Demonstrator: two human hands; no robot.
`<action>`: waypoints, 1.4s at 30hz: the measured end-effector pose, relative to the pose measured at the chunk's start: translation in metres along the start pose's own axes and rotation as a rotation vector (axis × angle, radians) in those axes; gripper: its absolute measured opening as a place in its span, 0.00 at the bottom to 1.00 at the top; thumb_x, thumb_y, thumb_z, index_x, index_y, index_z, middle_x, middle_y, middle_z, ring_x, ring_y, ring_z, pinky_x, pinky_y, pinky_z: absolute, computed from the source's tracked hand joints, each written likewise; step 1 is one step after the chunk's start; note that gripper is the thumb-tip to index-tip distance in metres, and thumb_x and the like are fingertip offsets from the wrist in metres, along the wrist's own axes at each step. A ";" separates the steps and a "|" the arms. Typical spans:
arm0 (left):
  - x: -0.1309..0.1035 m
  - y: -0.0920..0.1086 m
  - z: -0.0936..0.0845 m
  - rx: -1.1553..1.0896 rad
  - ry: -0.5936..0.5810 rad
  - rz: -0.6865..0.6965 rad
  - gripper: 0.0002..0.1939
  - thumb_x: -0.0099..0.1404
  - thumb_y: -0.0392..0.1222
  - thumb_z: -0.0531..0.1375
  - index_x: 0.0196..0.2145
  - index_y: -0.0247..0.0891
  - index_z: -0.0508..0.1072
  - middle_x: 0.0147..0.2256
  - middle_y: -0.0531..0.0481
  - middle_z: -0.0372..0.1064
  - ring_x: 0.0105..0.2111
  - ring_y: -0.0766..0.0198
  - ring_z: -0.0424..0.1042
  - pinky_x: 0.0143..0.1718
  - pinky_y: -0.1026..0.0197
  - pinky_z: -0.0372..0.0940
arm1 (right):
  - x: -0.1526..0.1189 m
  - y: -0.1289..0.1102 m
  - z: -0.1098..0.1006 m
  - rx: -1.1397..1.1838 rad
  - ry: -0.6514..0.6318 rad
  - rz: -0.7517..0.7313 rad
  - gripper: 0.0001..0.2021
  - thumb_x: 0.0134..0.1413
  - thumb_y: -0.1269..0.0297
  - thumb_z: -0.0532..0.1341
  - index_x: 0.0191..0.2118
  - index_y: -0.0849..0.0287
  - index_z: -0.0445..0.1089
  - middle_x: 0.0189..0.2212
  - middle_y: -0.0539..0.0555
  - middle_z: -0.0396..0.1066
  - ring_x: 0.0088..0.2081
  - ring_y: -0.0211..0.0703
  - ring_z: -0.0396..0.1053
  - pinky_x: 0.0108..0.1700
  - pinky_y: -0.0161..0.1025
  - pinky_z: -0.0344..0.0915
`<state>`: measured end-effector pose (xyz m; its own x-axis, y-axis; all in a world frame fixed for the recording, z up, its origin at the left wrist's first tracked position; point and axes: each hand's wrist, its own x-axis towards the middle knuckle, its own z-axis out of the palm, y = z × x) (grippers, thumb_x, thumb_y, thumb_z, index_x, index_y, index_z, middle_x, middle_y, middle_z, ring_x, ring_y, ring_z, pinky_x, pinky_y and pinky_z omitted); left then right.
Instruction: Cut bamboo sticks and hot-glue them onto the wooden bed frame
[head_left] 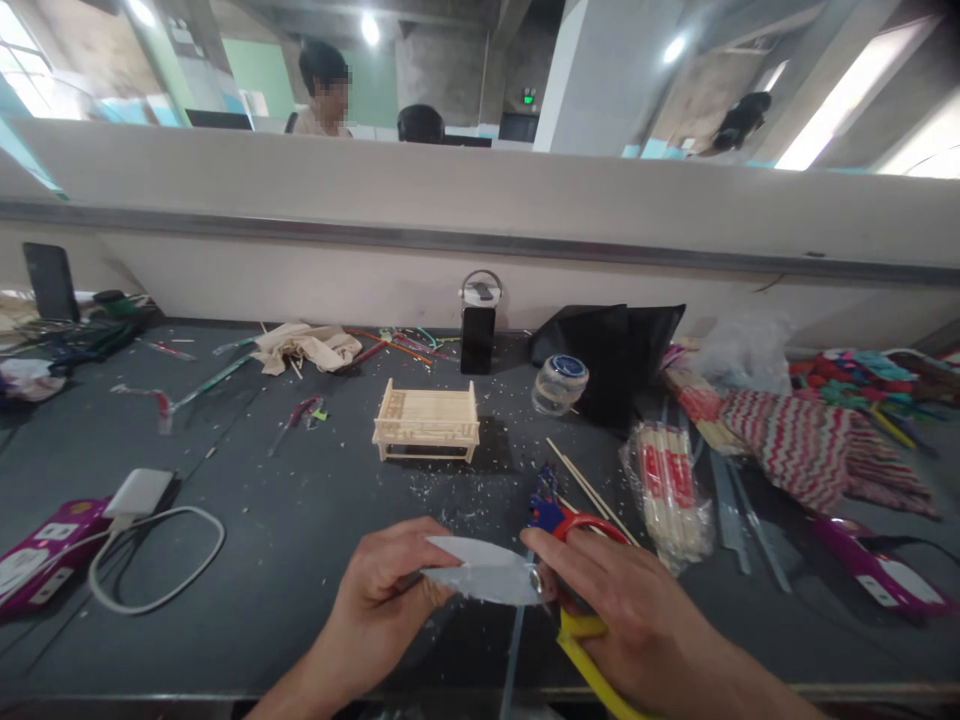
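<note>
My left hand (390, 595) pinches one end of a whitish, translucent piece (480, 575), plastic-like and curved into a narrow loop. On its other end, my right hand (637, 605) is closed around yellow-handled scissors (581, 640); their metal pivot shows near the piece, and the blades are mostly hidden. Below hangs a thin grey strip (514, 660). Just past my right fingers is a blue and red tool (551, 512), partly covered. Ahead of both hands stands a small model bench or bed (427, 425) made of pale wooden sticks.
Loose sticks (589, 485), a wrapped stick bundle (667, 490) and a clear jar (560, 384) lie to the right. A phone (478, 340) leans at the back. At left are a white charger (141, 493) and cable. White scraps dot the dark table (300, 540).
</note>
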<state>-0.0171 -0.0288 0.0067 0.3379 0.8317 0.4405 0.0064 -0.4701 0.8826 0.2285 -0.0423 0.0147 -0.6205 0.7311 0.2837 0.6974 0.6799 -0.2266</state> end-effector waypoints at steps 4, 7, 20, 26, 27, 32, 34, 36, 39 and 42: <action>0.000 0.000 0.000 0.022 -0.005 -0.080 0.07 0.62 0.32 0.60 0.27 0.38 0.75 0.24 0.53 0.66 0.25 0.70 0.63 0.26 0.68 0.57 | -0.002 0.003 0.002 0.080 0.002 0.000 0.30 0.40 0.79 0.51 0.55 0.61 0.59 0.30 0.52 0.73 0.28 0.41 0.69 0.30 0.37 0.69; 0.000 -0.001 0.000 -0.090 0.037 -0.159 0.07 0.62 0.34 0.60 0.31 0.41 0.78 0.29 0.51 0.67 0.30 0.67 0.66 0.31 0.66 0.61 | -0.004 0.007 0.002 0.150 0.083 0.099 0.24 0.48 0.75 0.55 0.54 0.58 0.61 0.34 0.53 0.74 0.31 0.40 0.71 0.33 0.35 0.69; -0.002 -0.002 0.002 -0.379 0.196 -0.404 0.06 0.62 0.39 0.61 0.33 0.38 0.78 0.31 0.50 0.67 0.28 0.69 0.64 0.31 0.65 0.60 | -0.003 0.001 0.008 0.326 0.030 0.269 0.18 0.56 0.67 0.57 0.53 0.52 0.62 0.35 0.50 0.73 0.32 0.38 0.71 0.35 0.34 0.68; 0.000 0.001 -0.002 -0.326 0.093 -0.318 0.09 0.66 0.39 0.57 0.34 0.38 0.77 0.31 0.49 0.66 0.30 0.67 0.66 0.33 0.64 0.61 | 0.006 -0.001 0.003 0.234 -0.030 0.194 0.19 0.57 0.68 0.56 0.54 0.54 0.62 0.35 0.52 0.72 0.34 0.41 0.70 0.36 0.36 0.68; 0.000 0.002 -0.002 -0.317 0.073 -0.309 0.09 0.66 0.39 0.57 0.34 0.37 0.77 0.31 0.49 0.67 0.30 0.67 0.66 0.32 0.64 0.62 | 0.008 -0.002 0.003 0.214 -0.038 0.181 0.19 0.56 0.68 0.57 0.54 0.55 0.62 0.34 0.53 0.72 0.34 0.41 0.70 0.35 0.37 0.68; 0.002 0.005 -0.005 -0.201 0.005 -0.254 0.09 0.66 0.41 0.57 0.33 0.37 0.77 0.28 0.50 0.66 0.26 0.68 0.66 0.27 0.66 0.61 | 0.011 0.000 0.005 0.139 -0.046 0.121 0.23 0.52 0.72 0.57 0.55 0.57 0.62 0.35 0.53 0.72 0.34 0.42 0.70 0.34 0.38 0.68; 0.002 0.006 -0.006 -0.153 0.011 -0.232 0.10 0.65 0.42 0.58 0.32 0.37 0.77 0.27 0.50 0.65 0.26 0.68 0.65 0.26 0.67 0.60 | 0.010 0.000 0.005 0.120 -0.037 0.093 0.24 0.51 0.72 0.56 0.55 0.57 0.61 0.36 0.54 0.73 0.34 0.42 0.70 0.35 0.39 0.68; 0.001 0.005 -0.006 -0.144 0.017 -0.215 0.10 0.65 0.43 0.58 0.32 0.37 0.77 0.28 0.49 0.65 0.26 0.68 0.64 0.26 0.67 0.60 | 0.009 0.001 0.004 0.092 -0.027 0.059 0.25 0.49 0.73 0.56 0.56 0.58 0.61 0.37 0.54 0.73 0.34 0.43 0.71 0.35 0.39 0.69; 0.001 0.005 -0.006 -0.152 0.016 -0.207 0.11 0.65 0.44 0.58 0.32 0.36 0.76 0.28 0.49 0.65 0.25 0.68 0.63 0.25 0.67 0.59 | 0.008 0.002 0.002 0.042 -0.023 0.043 0.26 0.48 0.73 0.55 0.56 0.58 0.62 0.38 0.56 0.74 0.35 0.43 0.71 0.35 0.39 0.69; 0.001 0.006 -0.006 -0.129 0.001 -0.196 0.11 0.65 0.44 0.58 0.30 0.36 0.76 0.27 0.49 0.64 0.25 0.68 0.62 0.23 0.67 0.57 | 0.007 0.003 0.001 0.021 -0.027 0.039 0.26 0.46 0.73 0.54 0.55 0.58 0.62 0.38 0.56 0.74 0.34 0.43 0.71 0.34 0.38 0.69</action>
<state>-0.0221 -0.0288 0.0132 0.3411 0.9037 0.2588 -0.0487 -0.2579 0.9649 0.2256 -0.0346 0.0151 -0.6025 0.7584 0.2485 0.7141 0.6514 -0.2564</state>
